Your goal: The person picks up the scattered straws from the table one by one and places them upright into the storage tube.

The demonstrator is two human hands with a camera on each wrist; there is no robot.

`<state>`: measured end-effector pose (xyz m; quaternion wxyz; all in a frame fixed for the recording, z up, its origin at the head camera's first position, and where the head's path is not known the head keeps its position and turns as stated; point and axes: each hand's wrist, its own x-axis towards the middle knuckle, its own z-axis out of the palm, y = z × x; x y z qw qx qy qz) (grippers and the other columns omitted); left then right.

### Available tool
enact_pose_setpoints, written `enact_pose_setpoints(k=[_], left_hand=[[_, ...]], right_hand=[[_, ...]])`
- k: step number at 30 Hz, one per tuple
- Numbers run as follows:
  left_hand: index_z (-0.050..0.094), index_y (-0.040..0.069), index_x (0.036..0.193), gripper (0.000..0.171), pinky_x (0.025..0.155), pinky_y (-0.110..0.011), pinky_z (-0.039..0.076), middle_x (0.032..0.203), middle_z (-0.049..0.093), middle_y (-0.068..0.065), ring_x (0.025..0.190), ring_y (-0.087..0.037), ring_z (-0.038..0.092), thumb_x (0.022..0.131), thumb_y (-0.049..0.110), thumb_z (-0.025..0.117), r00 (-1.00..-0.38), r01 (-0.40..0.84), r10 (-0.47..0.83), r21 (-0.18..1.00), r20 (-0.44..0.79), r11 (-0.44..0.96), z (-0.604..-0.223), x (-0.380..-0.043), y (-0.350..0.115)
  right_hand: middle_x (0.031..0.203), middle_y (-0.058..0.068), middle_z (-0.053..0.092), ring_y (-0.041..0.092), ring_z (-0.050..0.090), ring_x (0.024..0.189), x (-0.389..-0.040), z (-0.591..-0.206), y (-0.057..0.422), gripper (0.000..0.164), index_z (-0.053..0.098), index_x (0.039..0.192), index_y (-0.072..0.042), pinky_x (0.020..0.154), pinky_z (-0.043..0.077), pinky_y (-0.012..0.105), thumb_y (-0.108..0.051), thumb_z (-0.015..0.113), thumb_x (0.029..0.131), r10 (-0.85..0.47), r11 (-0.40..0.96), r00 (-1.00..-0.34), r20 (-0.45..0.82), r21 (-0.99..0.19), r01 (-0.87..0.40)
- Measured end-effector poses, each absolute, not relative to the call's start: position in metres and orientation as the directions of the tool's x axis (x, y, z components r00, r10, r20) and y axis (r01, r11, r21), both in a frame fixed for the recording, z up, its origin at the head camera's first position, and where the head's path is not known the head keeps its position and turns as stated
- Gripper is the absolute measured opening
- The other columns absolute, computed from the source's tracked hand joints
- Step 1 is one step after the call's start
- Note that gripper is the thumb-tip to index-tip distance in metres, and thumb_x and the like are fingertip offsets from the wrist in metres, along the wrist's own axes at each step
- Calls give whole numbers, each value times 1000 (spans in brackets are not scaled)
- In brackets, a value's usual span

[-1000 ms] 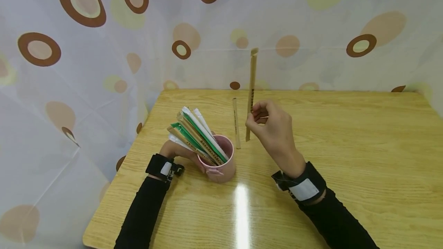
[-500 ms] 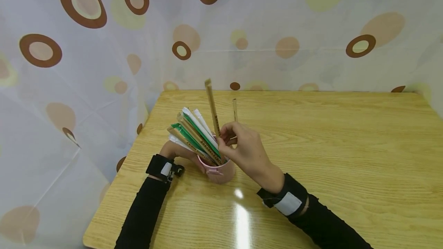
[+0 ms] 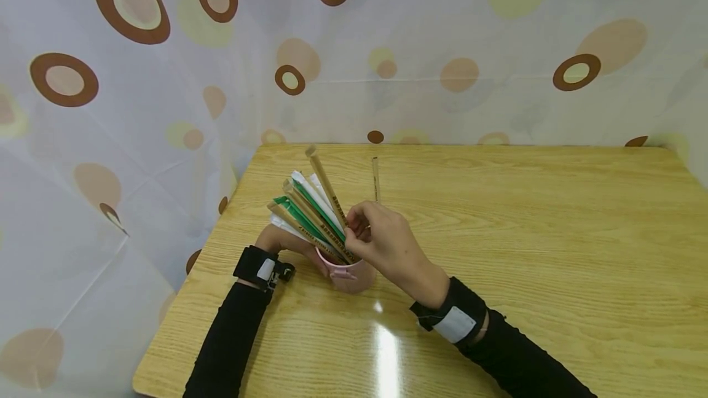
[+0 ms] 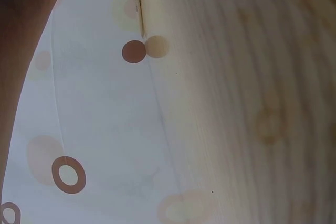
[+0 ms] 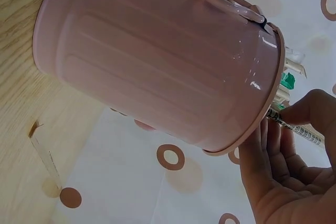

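Note:
A pink cup (image 3: pixel 353 278) stands on the table, full of paper-wrapped straws (image 3: pixel 312 220) in brown, green and white that lean to the left. My left hand (image 3: pixel 284 242) holds the cup from its left side; the fingers behind it are hidden. Between thumb and fingers, my right hand (image 3: pixel 389 241) pinches a brown paper-wrapped straw (image 3: pixel 326 186), whose lower end is in the cup. In the right wrist view that straw (image 5: pixel 310 134) passes the rim of the cup (image 5: pixel 163 61), right beside the fingers of my right hand (image 5: pixel 294 166).
Another brown wrapped straw (image 3: pixel 376 178) lies on the wooden table (image 3: pixel 525 232) behind my right hand, partly covered by it. A patterned white curtain (image 3: pixel 354 48) hangs along the table's back and left sides.
My right hand has moved left and down from beside the cup, bringing the brown straw into it, and the straw now tilts left. My left hand and the cup stay put.

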<state>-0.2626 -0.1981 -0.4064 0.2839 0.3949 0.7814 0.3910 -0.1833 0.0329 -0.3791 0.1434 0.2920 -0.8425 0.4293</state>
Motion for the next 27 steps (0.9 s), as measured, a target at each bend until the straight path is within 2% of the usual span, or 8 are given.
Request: enact_pose_setpoints(k=[7,12,15,19,22,25,27], left_hand=[[64,-8,122,60,94,-28,53,118,70,-16,105,-7,62,70,3,93,-532,388,837,841,-128,376,-401,-259,-196],[61,-9,129,69,100,-29,51,124,68,-19,113,-11,62,69,5,94,-527,396,842,844,-113,361,-403,-261,-197],[57,-11,132,78,103,-28,49,126,66,-23,117,-15,60,66,3,95,-515,448,855,833,-59,326,-402,-261,-197],[52,-13,137,87,109,-29,45,132,63,-26,125,-18,57,63,1,96,-468,540,883,797,17,270,-401,-261,-195],[51,-13,138,87,110,-29,44,133,62,-27,126,-15,56,64,0,95,-464,504,886,827,17,248,-402,-261,-195],[53,-12,135,84,108,-29,46,130,63,-26,122,-11,58,64,0,95,-501,409,866,877,-17,254,-402,-261,-195],[54,-12,135,84,108,-29,46,129,64,-25,120,-12,59,63,1,96,-517,401,855,873,-35,278,-400,-259,-194]], right_hand=[[88,3,64,9,64,73,-184,-381,33,15,62,99,-3,63,54,15,3,69,87,-386,463,-772,506,-618,-636],[88,3,65,10,64,75,-185,-379,36,13,63,100,-3,65,57,21,0,69,89,-375,478,-788,489,-626,-616],[89,4,66,12,65,78,-188,-376,40,13,63,101,-3,68,59,26,-3,70,91,-357,487,-806,473,-641,-592],[90,5,67,14,67,80,-192,-372,46,12,63,102,-2,72,61,29,-3,69,92,-322,504,-827,461,-656,-562],[90,6,67,15,67,80,-197,-370,51,11,63,101,-1,72,61,30,-2,68,91,-304,521,-833,462,-652,-551],[90,7,67,17,67,79,-204,-372,56,10,64,101,-1,71,61,31,-2,67,91,-286,538,-834,471,-642,-547],[89,8,67,18,68,80,-210,-375,59,10,65,101,-1,70,61,32,-2,66,91,-271,550,-840,470,-641,-535]])
